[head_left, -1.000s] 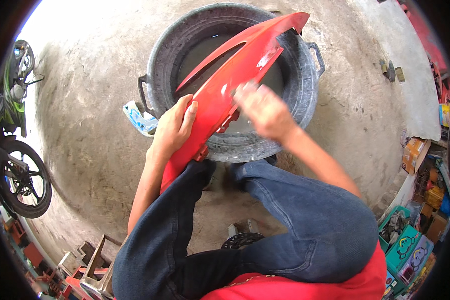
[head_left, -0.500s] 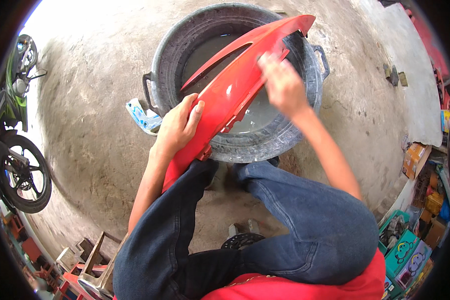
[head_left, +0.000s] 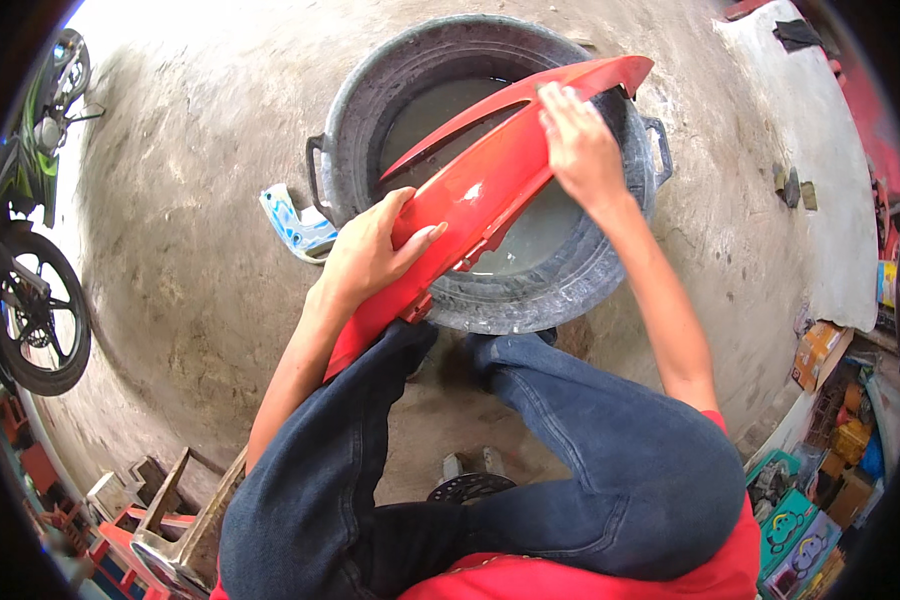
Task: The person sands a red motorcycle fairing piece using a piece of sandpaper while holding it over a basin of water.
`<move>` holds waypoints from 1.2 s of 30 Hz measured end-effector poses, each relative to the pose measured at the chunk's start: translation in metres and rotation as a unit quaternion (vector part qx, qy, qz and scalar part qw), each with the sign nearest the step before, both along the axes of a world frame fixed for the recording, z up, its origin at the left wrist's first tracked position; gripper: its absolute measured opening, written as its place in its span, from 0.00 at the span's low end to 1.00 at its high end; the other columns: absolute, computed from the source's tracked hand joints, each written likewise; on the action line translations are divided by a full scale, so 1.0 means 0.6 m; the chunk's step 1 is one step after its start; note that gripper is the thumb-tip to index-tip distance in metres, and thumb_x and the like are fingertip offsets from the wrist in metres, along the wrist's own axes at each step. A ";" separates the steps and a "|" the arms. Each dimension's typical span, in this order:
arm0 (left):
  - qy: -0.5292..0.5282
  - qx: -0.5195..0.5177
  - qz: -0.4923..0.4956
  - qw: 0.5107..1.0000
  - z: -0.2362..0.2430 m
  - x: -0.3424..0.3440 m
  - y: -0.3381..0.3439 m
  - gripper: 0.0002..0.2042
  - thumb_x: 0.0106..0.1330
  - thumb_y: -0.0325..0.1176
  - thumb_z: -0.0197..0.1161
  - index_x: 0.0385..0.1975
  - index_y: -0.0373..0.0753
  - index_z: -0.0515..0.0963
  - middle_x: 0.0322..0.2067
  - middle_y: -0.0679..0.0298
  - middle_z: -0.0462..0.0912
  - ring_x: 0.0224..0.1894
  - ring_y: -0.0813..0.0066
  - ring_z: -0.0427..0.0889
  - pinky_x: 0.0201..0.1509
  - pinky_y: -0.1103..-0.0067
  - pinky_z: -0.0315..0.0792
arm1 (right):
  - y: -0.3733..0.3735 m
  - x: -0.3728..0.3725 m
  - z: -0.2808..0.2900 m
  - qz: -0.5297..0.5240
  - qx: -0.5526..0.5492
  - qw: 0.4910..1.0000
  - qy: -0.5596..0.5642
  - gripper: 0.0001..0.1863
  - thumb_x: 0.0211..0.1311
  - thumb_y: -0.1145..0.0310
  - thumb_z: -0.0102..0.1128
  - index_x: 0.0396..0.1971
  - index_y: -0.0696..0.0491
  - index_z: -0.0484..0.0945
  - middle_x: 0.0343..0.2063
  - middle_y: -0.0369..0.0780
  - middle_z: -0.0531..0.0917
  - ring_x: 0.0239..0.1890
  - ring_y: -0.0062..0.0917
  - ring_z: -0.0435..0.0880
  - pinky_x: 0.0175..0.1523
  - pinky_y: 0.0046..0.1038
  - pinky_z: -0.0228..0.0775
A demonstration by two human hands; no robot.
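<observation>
- Red panel [head_left: 490, 185], long, glossy, grasped by left grip [head_left: 370, 250]: thumb flat on the top face, fingers at the left edge.
- Right grip [head_left: 582, 150] laid on the panel's far part, fingers extended. Might be a small dark piece under the fingertips; too small to tell, so can't call whether it holds anything.
- Panel sits slantwise over the dark tub [head_left: 338, 165], near end low left by the left knee, pointed tip far right, past the tub's inner wall. Long slot along its left side, tabs on the right edge.
- Tub: round, two side handles, cloudy water [head_left: 530, 240] inside, on concrete floor [head_left: 200, 200].
- Blue-and-white curved piece [head_left: 295, 225] on the floor just beside the left handle.
- Dark blue jeans [head_left: 610, 440], knees apart, near the tub; perforated metal disc [head_left: 470, 487] between the legs.
- Lower left: wooden frame [head_left: 185, 520].
- Far left: motorcycle [head_left: 40, 310], black wheel, green bodywork.
- Right edge: cardboard box [head_left: 820, 355], teal box [head_left: 785, 525], mixed clutter.
</observation>
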State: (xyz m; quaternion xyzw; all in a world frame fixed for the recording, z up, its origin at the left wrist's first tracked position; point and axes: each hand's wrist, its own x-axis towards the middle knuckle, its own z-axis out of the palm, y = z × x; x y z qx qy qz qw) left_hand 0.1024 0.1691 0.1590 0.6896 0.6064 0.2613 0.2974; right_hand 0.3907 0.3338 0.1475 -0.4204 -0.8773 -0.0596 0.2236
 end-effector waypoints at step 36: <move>-0.072 -0.080 0.243 0.964 -0.052 -0.077 -0.171 0.25 0.75 0.52 0.65 0.27 0.32 0.76 0.19 0.48 0.74 0.21 0.59 0.71 0.31 0.65 0.70 | -0.177 -0.089 0.009 0.105 -0.090 0.990 0.030 0.26 0.75 0.63 0.57 0.70 0.53 0.74 0.69 0.45 0.77 0.73 0.41 0.72 0.76 0.50 0.60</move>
